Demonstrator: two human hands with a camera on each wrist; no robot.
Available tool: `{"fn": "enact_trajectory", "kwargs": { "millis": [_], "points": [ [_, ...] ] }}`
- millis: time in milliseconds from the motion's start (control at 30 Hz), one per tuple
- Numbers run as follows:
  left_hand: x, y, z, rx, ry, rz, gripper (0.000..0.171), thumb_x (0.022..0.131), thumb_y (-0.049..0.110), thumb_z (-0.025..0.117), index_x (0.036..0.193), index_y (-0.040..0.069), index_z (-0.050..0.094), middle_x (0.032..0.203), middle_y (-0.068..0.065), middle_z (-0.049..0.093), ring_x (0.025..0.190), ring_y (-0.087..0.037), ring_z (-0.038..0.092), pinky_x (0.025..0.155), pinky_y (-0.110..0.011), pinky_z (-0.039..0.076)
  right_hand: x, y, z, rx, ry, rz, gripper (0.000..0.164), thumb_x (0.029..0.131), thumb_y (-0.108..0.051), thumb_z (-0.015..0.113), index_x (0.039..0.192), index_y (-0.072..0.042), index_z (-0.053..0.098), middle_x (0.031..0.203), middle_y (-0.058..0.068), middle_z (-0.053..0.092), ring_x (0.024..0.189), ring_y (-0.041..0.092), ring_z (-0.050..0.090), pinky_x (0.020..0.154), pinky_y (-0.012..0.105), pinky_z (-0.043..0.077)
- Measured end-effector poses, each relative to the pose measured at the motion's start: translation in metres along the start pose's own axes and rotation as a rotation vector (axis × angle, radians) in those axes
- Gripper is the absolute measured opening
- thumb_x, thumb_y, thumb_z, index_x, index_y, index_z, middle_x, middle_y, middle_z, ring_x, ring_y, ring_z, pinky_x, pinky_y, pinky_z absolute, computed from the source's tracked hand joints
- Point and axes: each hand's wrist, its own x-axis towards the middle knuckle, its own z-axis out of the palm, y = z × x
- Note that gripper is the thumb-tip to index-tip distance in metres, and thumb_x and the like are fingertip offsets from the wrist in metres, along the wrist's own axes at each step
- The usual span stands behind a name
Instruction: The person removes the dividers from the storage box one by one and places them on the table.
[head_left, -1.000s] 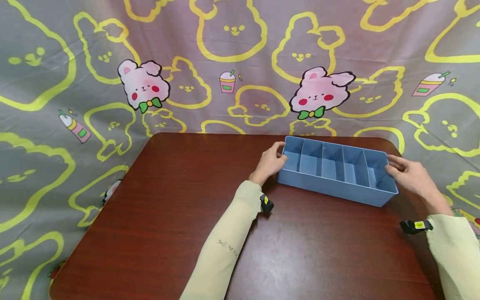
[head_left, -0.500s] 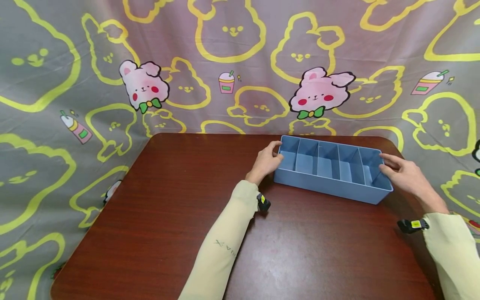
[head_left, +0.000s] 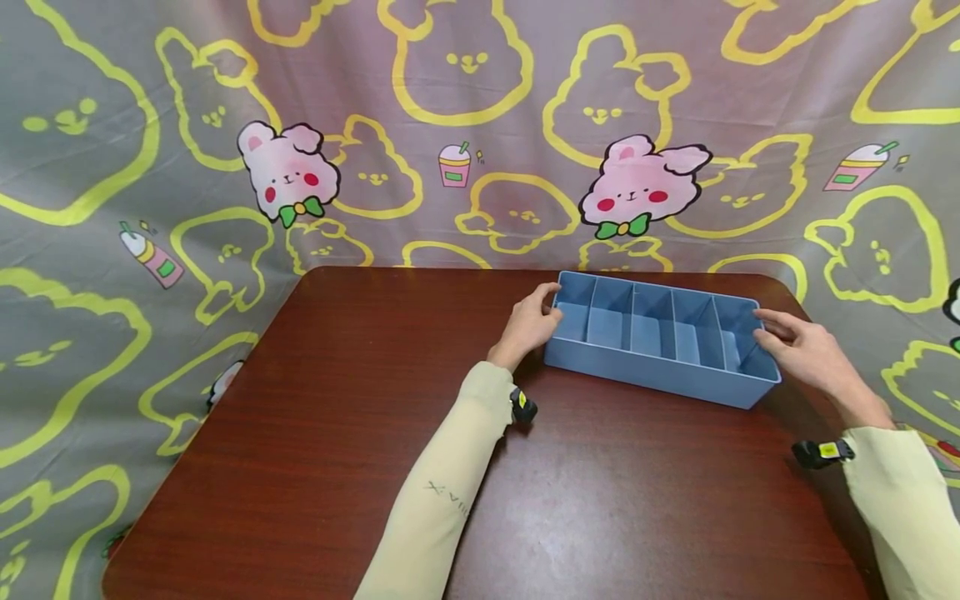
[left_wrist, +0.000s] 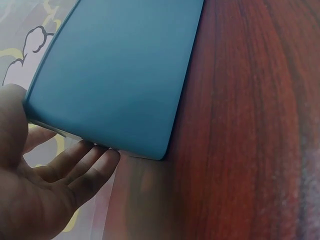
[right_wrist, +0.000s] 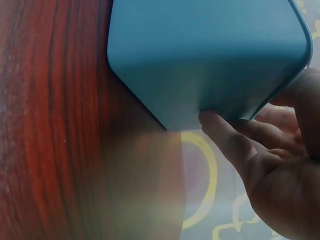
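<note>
A blue divided storage box sits at a slant on the right half of the brown table, its row of several compartments facing up with nothing visible in them. My left hand holds the box's left end, thumb at the rim and fingers against the outer end wall. In the left wrist view, those fingers touch the end wall below the rim. At the opposite end, my right hand grips the rim with the thumb over it. The right wrist view has its fingers against the outside of that end.
The brown wooden table has rounded back corners. A patterned cloth hangs behind it and along both sides, close to the table's back edge. A black wrist camera is strapped on the left sleeve, another camera on the right.
The storage box has slid a little to the left across the table, with both hands moving along at its ends. Most of the shift came in the first half second.
</note>
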Motion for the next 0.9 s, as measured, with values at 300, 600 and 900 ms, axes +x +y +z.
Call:
{"fn": "enact_trajectory", "kwargs": {
  "millis": [300,600,900],
  "points": [
    [-0.008,-0.005,-0.007,0.009,-0.006,0.011,0.051,0.092,0.018,0.053,0.143,0.023,0.048,0.092,0.000,0.062,0.080,-0.015,0.056,0.074,-0.031,0.044,-0.004,-0.008,0.005,-0.018,0.002,-0.004,0.059,0.102,-0.037,0.046,0.144,0.003,0.042,0.130,0.037,0.053,0.096,0.040,0.058,0.066,0.035,0.040],
    [-0.007,-0.008,-0.009,0.021,-0.016,0.015,0.050,0.093,0.017,0.052,0.143,0.024,0.047,0.088,-0.001,0.058,0.076,-0.015,0.053,0.071,-0.031,0.043,-0.004,-0.010,0.009,-0.015,0.029,-0.016,0.058,0.101,-0.038,0.047,0.143,0.002,0.044,0.127,0.035,0.056,0.084,0.029,0.055,0.059,0.031,0.039],
    [-0.006,-0.010,-0.011,0.038,-0.027,0.016,0.052,0.094,0.016,0.049,0.145,0.023,0.044,0.070,0.001,0.043,0.057,-0.014,0.039,0.063,-0.031,0.038,-0.002,-0.012,0.012,-0.009,0.050,-0.059,0.053,0.100,-0.031,0.050,0.140,0.003,0.047,0.125,0.035,0.057,0.090,0.036,0.062,0.063,0.033,0.042]
  ]
}}
